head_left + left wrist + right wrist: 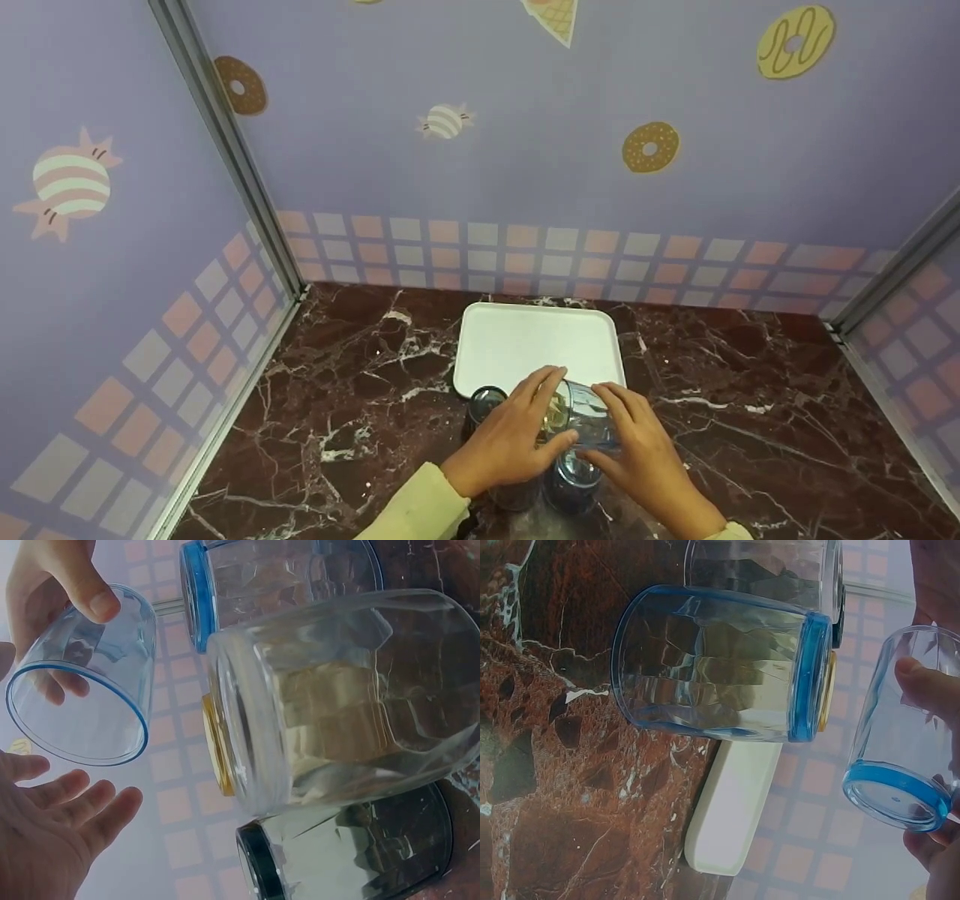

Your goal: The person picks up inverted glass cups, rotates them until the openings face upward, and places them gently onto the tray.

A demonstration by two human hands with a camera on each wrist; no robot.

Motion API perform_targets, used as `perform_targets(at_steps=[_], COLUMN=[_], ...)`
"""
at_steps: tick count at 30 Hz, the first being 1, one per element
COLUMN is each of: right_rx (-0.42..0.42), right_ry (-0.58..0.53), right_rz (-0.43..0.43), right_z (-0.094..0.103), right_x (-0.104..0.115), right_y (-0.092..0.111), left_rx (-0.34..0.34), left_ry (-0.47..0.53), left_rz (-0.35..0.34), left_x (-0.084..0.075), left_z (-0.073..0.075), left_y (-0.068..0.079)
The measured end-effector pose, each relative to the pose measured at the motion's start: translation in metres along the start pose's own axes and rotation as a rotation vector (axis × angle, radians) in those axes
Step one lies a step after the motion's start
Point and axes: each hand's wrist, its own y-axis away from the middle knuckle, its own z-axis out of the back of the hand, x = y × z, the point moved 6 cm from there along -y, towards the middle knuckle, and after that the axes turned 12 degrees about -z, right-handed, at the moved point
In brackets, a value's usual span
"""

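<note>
My right hand [649,450] grips a clear drinking glass with a blue tint [591,412], tilted on its side, its mouth toward the left hand. In the right wrist view, a thumb presses the wall of this glass [900,727], near its thick blue base. My left hand [506,442] has its fingers loosely extended close to the rim, with nothing in its grasp. Below the hands several glasses stand bottom up: a blue one [712,664], a clear one [352,705], a yellow one [216,742] and a dark one [360,847].
A white tray [536,341] lies behind the glasses on the dark red marbled table [360,442]. Purple panels [525,172] with sweets and tile patterns enclose the table at the back and sides.
</note>
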Motion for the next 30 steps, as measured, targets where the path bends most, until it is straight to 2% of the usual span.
perform_targets(at_steps=[11,30], right_rx=[0.031,-0.018], right_ry=[-0.044,-0.062], right_rz=[-0.048,-0.029], right_z=[0.0002,0.0027], right_x=[-0.0019,-0.0015], right_y=[0.0025,0.0049], left_rx=[-0.004,-0.011], left_ry=[0.108,0.154], left_rz=[0.038,0.017], left_x=[0.0028,0.0000], left_z=[-0.0009,0.0020], left_y=[0.0007,-0.0050])
